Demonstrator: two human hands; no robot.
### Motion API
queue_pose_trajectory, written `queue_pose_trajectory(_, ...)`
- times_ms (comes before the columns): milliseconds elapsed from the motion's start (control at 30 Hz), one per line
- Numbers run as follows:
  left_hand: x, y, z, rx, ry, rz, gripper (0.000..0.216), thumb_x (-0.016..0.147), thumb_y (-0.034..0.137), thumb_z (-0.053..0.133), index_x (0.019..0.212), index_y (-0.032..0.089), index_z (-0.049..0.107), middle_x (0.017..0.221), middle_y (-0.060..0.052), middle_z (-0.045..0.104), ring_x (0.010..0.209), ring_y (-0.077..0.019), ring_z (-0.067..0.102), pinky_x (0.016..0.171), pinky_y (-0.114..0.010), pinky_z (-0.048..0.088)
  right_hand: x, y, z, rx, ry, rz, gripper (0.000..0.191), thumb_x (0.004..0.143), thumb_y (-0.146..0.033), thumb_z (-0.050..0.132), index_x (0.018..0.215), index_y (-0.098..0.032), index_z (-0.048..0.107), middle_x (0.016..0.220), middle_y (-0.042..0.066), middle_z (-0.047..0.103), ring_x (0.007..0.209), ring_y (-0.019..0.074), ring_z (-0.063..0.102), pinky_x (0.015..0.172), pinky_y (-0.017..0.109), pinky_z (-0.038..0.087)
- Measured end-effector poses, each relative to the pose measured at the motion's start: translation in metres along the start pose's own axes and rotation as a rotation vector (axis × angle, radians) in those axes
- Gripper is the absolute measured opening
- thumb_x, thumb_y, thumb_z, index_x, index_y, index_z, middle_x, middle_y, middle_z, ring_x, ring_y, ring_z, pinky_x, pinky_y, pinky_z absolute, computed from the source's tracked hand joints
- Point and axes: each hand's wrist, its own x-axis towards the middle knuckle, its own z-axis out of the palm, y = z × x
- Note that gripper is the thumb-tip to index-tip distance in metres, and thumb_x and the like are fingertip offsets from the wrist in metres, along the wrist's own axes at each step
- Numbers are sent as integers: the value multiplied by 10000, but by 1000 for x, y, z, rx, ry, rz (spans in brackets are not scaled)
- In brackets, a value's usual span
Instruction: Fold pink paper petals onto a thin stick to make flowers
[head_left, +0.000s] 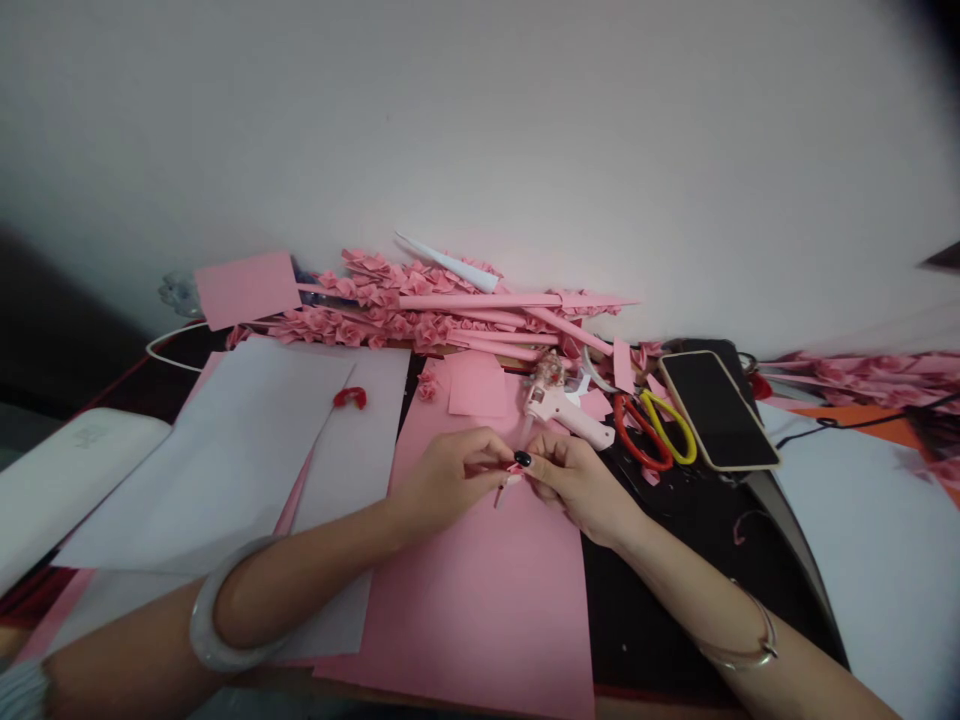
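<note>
My left hand and my right hand meet over a large pink paper sheet. Between their pinched fingertips is a small pink paper piece, mostly covered by the fingers, so its exact shape is unclear. Just beyond my right hand lies a white and pink hot glue gun. Small pink paper squares rest past my fingers, with a little pink paper flower to their left.
Pink paper flower stems are piled along the wall. Right of the glue gun lie scissors with red and yellow handles and a phone. White sheets cover the left side, near a white device.
</note>
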Motion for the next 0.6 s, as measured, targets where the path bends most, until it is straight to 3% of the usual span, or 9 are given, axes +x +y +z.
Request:
queue_pose_trajectory(200, 1, 1, 1, -54, 11, 11, 84, 780, 212, 629, 825, 148, 599, 788, -27, 684, 727, -140, 648, 660, -255, 510, -1, -2, 1, 228, -99, 93, 370, 707, -420, 723, 679, -174, 448, 457, -124, 252, 397, 23, 129, 370, 176, 66)
queue_pose_trajectory(433, 3, 6, 0, -33, 20, -4, 99, 757, 183, 635, 847, 154, 605, 835, -31, 688, 806, -160, 656, 717, -276, 519, -1, -7, -1, 296, -181, 141, 340, 736, -361, 717, 678, -164, 446, 494, -114, 252, 417, 19, 122, 361, 164, 63)
queue_pose_trajectory(600, 4, 2, -1, 34, 50, 31, 103, 770, 222, 632, 850, 163, 607, 841, -27, 666, 790, -153, 635, 721, -277, 510, -1, -4, 1, 354, -124, 70, 329, 784, -343, 674, 671, -174, 416, 526, -101, 273, 420, 24, 151, 364, 167, 67)
